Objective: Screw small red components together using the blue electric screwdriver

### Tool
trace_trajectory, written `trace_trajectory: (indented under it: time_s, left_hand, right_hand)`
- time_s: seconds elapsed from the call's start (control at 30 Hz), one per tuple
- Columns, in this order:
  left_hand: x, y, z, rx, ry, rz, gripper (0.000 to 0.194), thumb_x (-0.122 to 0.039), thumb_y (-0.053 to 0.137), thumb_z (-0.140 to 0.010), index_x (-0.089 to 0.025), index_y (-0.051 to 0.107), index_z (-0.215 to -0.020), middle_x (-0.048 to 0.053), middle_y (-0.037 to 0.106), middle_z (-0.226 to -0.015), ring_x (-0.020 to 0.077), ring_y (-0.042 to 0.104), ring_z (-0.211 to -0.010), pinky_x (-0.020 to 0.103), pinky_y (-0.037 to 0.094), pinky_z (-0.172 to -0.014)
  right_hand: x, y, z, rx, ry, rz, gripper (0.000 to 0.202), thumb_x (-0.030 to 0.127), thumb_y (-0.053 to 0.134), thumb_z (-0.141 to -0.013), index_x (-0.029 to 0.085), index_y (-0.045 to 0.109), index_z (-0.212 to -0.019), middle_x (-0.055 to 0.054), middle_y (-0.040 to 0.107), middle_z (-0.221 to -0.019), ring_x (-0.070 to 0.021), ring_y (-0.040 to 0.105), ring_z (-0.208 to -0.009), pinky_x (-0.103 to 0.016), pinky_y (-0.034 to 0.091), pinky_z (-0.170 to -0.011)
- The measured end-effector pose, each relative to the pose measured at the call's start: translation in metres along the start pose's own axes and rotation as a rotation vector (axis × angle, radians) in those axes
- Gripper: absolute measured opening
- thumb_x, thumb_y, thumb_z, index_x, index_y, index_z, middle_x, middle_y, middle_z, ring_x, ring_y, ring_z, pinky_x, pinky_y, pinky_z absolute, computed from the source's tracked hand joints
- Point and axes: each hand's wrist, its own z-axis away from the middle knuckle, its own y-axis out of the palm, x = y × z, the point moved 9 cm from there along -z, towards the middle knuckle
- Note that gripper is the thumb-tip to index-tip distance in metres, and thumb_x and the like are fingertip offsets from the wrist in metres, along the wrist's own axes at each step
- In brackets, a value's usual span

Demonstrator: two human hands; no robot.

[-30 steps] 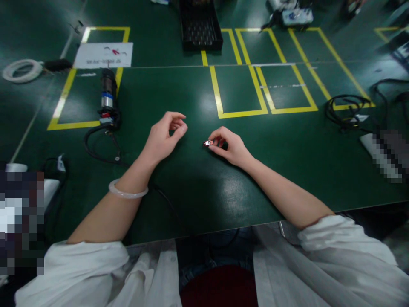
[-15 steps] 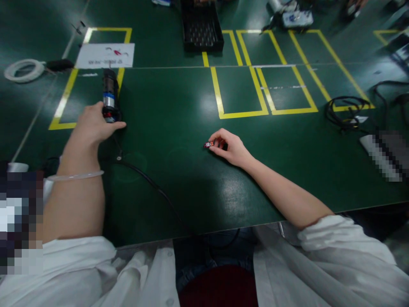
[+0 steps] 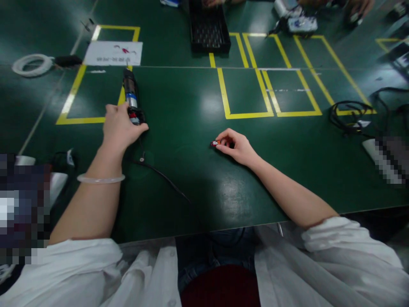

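My left hand (image 3: 123, 125) is wrapped round the rear of a dark corded electric screwdriver (image 3: 131, 94) with a blue and silver band. The tool's thin tip points away from me, near the white sheet, and its black cable (image 3: 162, 175) trails along the green table towards me. In the middle of the table, my right hand (image 3: 236, 146) pinches a small red, orange and white part (image 3: 214, 143) between thumb and fingertips. That part is too small to name.
A black tray (image 3: 211, 46) stands at the far middle, another person's hand above it. Yellow tape outlines mark the table. A white sheet (image 3: 113, 54) with small red and dark pieces lies far left, beside a white coil (image 3: 32, 65). Black coiled cable (image 3: 347, 117) lies right.
My left hand has shifted to the right with the electric screwdriver, past the yellow tape line. The right hand keeps its pinch at about the same place on the table. The view has shifted slightly.
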Motion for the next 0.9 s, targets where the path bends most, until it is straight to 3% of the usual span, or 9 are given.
trace_trajectory:
  time_s: [0.1,0.27,0.43,0.57,0.7,0.9]
  left_hand:
    - [-0.022,0.006,0.015,0.012,-0.096,-0.002,0.082,-0.044,0.086,-0.072,-0.010,0.052,-0.139,0.017,0.050,-0.136,0.0430,0.047,-0.131,0.056,0.044,-0.106]
    - [-0.075,0.021,0.038,0.015,0.076,0.207,0.078,-0.055,0.079,-0.075,-0.016,0.057,-0.138,0.013,0.054,-0.125,0.0426,0.041,-0.138,0.049,0.045,-0.098]
    - [-0.128,0.035,0.062,0.061,0.153,0.166,0.079,-0.037,0.085,-0.068,-0.019,0.053,-0.138,0.018,0.052,-0.128,0.0466,0.049,-0.128,0.054,0.049,-0.098]
    - [-0.164,0.041,0.078,0.118,0.233,0.149,0.079,-0.033,0.081,-0.073,-0.019,0.049,-0.144,0.018,0.052,-0.127,0.0435,0.052,-0.121,0.052,0.052,-0.096]
    - [-0.179,0.043,0.088,0.146,0.270,0.100,0.081,-0.031,0.075,-0.079,-0.015,0.045,-0.151,0.019,0.051,-0.131,0.0402,0.053,-0.121,0.047,0.055,-0.093]
    - [-0.182,0.042,0.094,0.146,0.272,-0.017,0.075,-0.031,0.066,-0.088,-0.012,0.040,-0.155,0.019,0.050,-0.137,0.0355,0.053,-0.125,0.042,0.057,-0.095]
  right_hand:
    - [-0.006,0.001,-0.002,0.000,0.039,-0.049,0.023,0.035,0.075,-0.086,0.018,0.065,-0.098,0.003,0.062,-0.074,-0.0105,0.052,-0.062,-0.025,0.043,-0.059]
    - [-0.009,0.004,-0.007,0.003,0.073,-0.161,0.031,0.042,0.078,-0.084,0.018,0.064,-0.097,0.002,0.062,-0.074,-0.0101,0.052,-0.062,-0.024,0.042,-0.058]
    - [-0.012,0.011,-0.015,0.031,0.130,-0.276,0.035,0.043,0.081,-0.080,0.017,0.063,-0.094,0.003,0.062,-0.076,-0.0094,0.051,-0.063,-0.023,0.042,-0.058]
    - [-0.013,0.014,-0.018,0.006,0.141,-0.244,0.033,0.042,0.080,-0.080,0.017,0.064,-0.095,0.002,0.063,-0.078,-0.0105,0.051,-0.066,-0.024,0.043,-0.060]
    - [-0.008,0.015,-0.015,-0.029,0.093,-0.174,0.030,0.040,0.077,-0.083,0.017,0.064,-0.096,0.002,0.061,-0.078,-0.0108,0.051,-0.066,-0.025,0.044,-0.062]
    - [0.007,0.019,-0.012,-0.068,-0.032,0.071,0.016,0.027,0.072,-0.084,0.018,0.061,-0.093,0.001,0.061,-0.082,-0.0115,0.053,-0.067,-0.027,0.046,-0.068]
